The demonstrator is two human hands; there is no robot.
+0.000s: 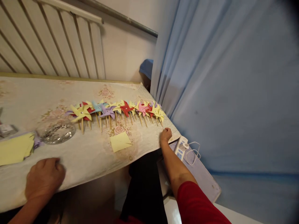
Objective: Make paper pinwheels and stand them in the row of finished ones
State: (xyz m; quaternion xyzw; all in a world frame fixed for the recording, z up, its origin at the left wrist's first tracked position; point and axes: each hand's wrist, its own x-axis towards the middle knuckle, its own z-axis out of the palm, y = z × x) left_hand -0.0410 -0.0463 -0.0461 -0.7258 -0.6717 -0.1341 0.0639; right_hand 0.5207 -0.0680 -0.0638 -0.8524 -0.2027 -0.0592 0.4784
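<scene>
My left hand (pixel 45 177) rests on the near left part of the tablecloth, curled into a loose fist, and nothing shows in it. Toward the right end of the table my right hand (pixel 166 135) is also closed, just below the last pinwheels, with no object visible in its fingers. A row of paper pinwheels (pixel 126 108) in yellow, red, blue, purple and pink lies across the cloth, their wooden sticks pointing toward me. Between my hands is a single yellow paper square (pixel 121 142) with slits cut in from its corners.
Near my left hand sit a stack of yellow paper (pixel 17 148) and a clear dish of small metallic pieces (pixel 58 133). A white power strip (pixel 181 148) with a plugged-in cable lies beyond the table's right edge. A blue curtain (pixel 229 93) hangs at the right.
</scene>
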